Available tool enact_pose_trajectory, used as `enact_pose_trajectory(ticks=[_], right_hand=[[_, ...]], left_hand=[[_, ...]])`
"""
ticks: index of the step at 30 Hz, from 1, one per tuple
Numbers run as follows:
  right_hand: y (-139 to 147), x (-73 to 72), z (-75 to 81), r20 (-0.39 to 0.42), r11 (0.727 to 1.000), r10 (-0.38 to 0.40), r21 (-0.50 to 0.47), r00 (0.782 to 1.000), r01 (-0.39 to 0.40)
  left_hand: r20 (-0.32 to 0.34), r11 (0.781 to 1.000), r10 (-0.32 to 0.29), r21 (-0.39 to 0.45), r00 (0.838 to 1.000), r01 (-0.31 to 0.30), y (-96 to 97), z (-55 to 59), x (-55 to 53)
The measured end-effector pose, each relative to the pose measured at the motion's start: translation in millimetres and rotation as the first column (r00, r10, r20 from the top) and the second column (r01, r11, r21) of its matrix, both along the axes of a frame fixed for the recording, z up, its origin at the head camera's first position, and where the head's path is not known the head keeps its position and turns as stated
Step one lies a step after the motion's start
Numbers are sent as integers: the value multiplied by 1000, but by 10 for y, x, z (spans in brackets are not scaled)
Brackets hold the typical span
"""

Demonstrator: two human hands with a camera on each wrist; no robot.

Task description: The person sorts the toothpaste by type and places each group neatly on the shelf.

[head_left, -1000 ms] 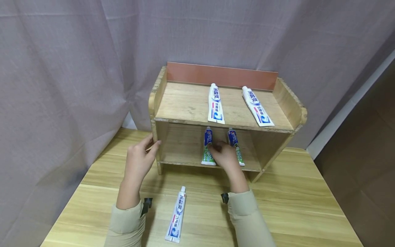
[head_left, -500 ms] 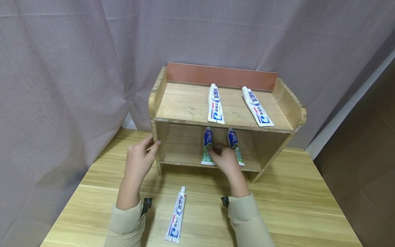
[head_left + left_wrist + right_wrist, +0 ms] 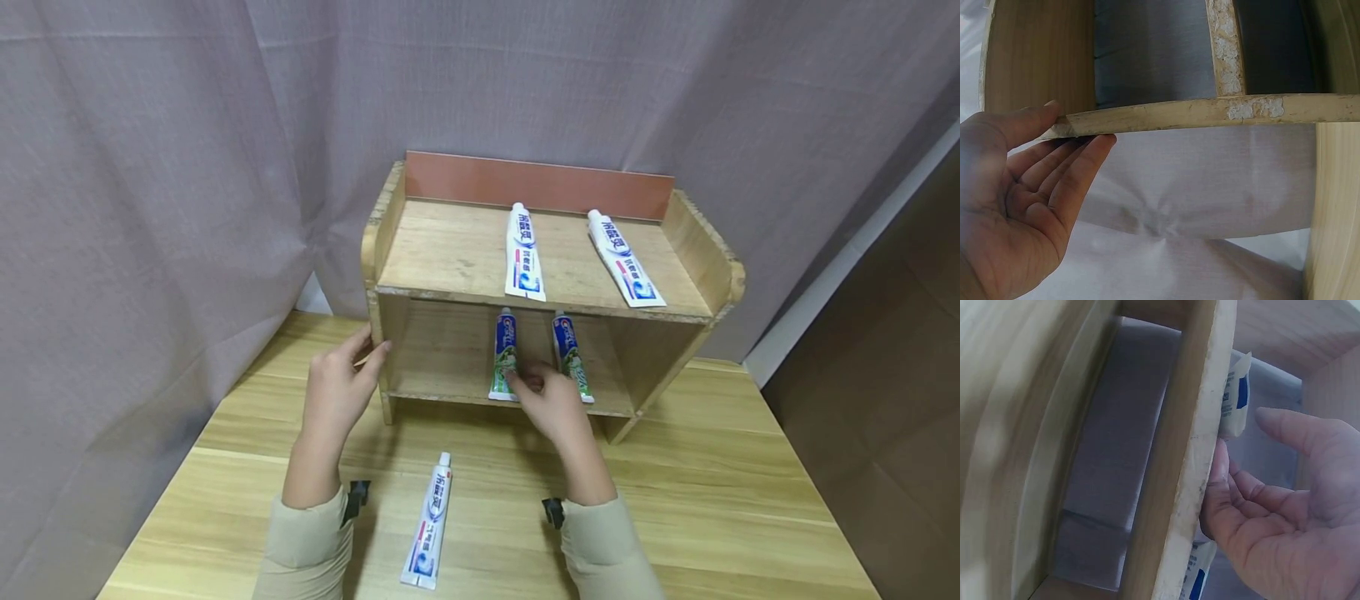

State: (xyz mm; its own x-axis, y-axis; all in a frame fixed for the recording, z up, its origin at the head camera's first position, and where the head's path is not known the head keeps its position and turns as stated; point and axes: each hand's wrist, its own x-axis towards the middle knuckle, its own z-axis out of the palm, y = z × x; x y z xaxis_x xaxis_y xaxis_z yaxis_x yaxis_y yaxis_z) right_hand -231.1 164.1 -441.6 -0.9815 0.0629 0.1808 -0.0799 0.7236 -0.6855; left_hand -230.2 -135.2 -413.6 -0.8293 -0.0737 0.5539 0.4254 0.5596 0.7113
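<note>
My left hand (image 3: pixel 335 385) pinches the left side panel of a two-tier wooden shelf (image 3: pixel 450 250), thumb on one face and fingers on the other. At the lower tier, my right hand (image 3: pixel 555 403) is between two blue-and-green toothpaste tubes. Its thumb is beside the left tube (image 3: pixel 505 354), with a gap showing in the right wrist view, where its fingertips touch the board near the front edge. The right tube (image 3: pixel 568 350) lies partly behind this hand. Two white toothpaste tubes lie on the top tier, one left (image 3: pixel 525 254) and one right (image 3: pixel 625 260).
Another white toothpaste tube (image 3: pixel 429 523) lies on the wooden table (image 3: pixel 720 500), between the forearms. A grey curtain (image 3: pixel 225 125) hangs behind the shelf. At the right stands a dark brown surface (image 3: pixel 885 333).
The right hand has drawn back slightly toward the body, down along the left blue-and-green tube. The left hand and the tubes stay practically where they were.
</note>
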Motion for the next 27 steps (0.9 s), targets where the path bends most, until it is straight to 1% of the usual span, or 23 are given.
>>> enact_pose_trajectory(ticks=[5, 11, 15, 20, 23, 27], right_hand=[[21, 122, -33, -30, 999, -9, -54, 1000, 7], [30, 212, -83, -79, 994, -14, -112, 997, 6], [35, 272, -126, -120, 987, -15, -161, 993, -5], [28, 312, -182, -160, 982, -17, -189, 987, -14], [17, 330, -209, -164, 976, -23, -217, 986, -13], [5, 357, -246, -162, 963, -36, -269, 986, -9]], left_hand=[[-11, 1000, -5, 3, 1000, 5, 7, 2, 0], [11, 1000, -10, 9, 1000, 10, 11, 15, 10], [13, 1000, -11, 5, 1000, 11, 9, 14, 19], [2, 1000, -3, 9, 1000, 3, -2, 23, 17], [-6, 1000, -2, 10, 1000, 2, -7, 24, 12], [6, 1000, -4, 3, 1000, 4, -5, 20, 10]])
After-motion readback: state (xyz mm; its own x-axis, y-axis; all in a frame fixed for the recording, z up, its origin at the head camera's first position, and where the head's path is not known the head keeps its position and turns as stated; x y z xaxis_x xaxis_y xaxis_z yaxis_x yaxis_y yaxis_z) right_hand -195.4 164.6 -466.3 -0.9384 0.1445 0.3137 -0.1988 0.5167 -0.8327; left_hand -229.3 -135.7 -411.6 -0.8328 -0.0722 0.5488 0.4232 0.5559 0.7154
